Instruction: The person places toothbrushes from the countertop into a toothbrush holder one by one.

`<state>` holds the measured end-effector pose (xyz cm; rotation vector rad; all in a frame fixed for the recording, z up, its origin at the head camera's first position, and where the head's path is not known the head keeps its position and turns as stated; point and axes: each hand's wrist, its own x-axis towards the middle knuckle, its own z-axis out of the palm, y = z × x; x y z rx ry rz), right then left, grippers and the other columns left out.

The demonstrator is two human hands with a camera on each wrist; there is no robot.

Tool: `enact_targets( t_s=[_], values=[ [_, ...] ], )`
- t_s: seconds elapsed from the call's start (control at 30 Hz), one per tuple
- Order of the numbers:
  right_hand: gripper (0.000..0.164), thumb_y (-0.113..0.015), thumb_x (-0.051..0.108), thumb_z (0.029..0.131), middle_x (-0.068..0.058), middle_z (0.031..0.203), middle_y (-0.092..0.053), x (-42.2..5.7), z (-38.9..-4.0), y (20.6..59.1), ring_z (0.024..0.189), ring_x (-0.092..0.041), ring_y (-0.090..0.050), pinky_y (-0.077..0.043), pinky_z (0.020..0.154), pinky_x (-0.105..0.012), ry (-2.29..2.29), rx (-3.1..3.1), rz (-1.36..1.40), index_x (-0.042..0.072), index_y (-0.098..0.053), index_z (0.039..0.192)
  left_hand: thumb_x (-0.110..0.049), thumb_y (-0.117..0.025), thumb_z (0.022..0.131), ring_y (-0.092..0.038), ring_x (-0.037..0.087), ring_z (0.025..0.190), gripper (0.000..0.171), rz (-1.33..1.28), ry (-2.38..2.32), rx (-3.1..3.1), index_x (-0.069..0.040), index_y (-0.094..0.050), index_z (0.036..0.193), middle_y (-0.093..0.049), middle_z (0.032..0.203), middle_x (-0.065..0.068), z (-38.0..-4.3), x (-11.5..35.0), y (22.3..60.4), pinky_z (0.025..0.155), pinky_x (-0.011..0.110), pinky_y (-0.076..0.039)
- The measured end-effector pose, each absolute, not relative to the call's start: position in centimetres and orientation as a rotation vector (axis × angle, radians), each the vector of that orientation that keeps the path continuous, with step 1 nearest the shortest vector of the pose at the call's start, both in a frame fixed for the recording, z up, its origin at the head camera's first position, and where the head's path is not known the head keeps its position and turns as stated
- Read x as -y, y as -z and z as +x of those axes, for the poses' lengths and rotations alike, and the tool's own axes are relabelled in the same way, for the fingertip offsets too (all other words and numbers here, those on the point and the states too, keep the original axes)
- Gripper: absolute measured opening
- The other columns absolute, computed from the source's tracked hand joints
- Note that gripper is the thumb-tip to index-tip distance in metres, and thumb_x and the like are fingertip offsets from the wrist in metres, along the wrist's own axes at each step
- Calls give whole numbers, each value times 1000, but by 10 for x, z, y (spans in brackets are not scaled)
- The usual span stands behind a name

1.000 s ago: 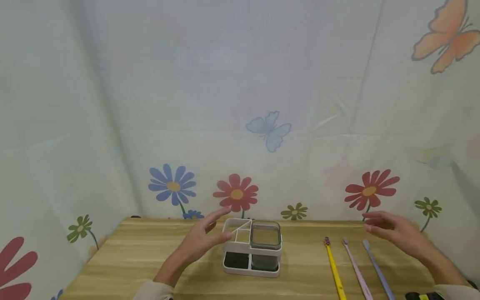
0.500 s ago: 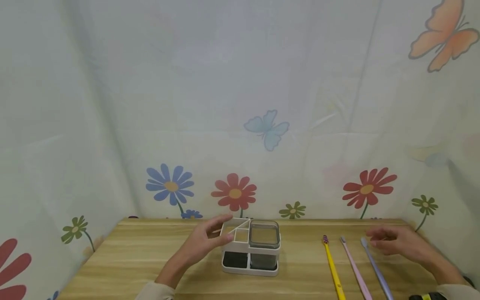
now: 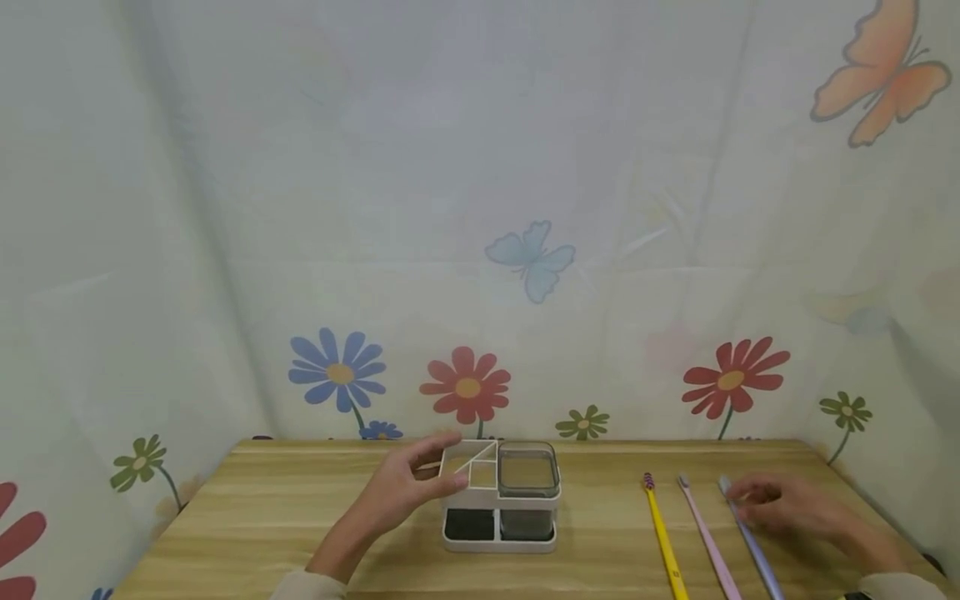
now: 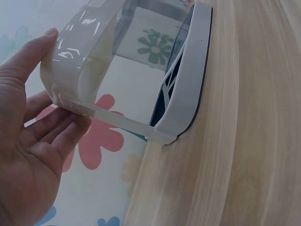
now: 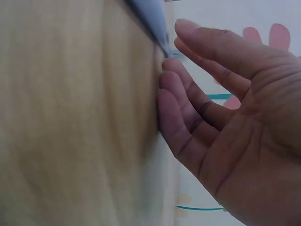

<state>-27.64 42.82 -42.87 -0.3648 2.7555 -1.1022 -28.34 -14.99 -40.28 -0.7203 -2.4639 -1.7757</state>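
Observation:
In the head view a white toothbrush holder (image 3: 517, 503) stands on the wooden table, with a divided top rack and a clear grey cup (image 3: 528, 479) set in its right side. My left hand (image 3: 397, 492) holds the left end of the rack, thumb in front and fingers behind. On the right, my right hand (image 3: 798, 508) hovers at the upper part of a blue toothbrush (image 3: 759, 554). The right wrist view shows its fingers bent loosely, thumb apart, fingertips right by the blue handle. A pink toothbrush (image 3: 708, 537) and a yellow toothbrush (image 3: 663, 537) lie to its left.
A white curtain (image 3: 420, 167) printed with flowers and butterflies hangs behind and at both sides of the table (image 3: 300, 500). A dark object (image 3: 855, 596) shows partly at the bottom right edge.
My left hand has closed in on the holder's rack and now grips it. My right hand has come down and left, from above the table to the blue toothbrush.

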Motion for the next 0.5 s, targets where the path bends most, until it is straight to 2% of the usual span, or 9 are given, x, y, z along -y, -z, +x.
enact_targets(
  t_s=[0.3,0.5],
  values=[
    [22,-76,11,96,-5,89,-63,-421,-276,434,67,-16,-57,-49,56,-24,1161,-2774,-393,-1,-72,114,-28,-84,94,-53,41,141,60,-719,1755,2473,-9,-63,147,-56,153,18,-285,149,403,111,46,-49],
    [13,-74,3,95,-7,86,-67,-411,-279,433,71,-18,-61,-56,56,-28,1221,-2750,-440,-4,-69,104,-27,-85,93,-53,40,141,62,-728,1771,2460,-8,-62,148,-56,153,19,-286,150,404,111,42,-49]
  ],
)
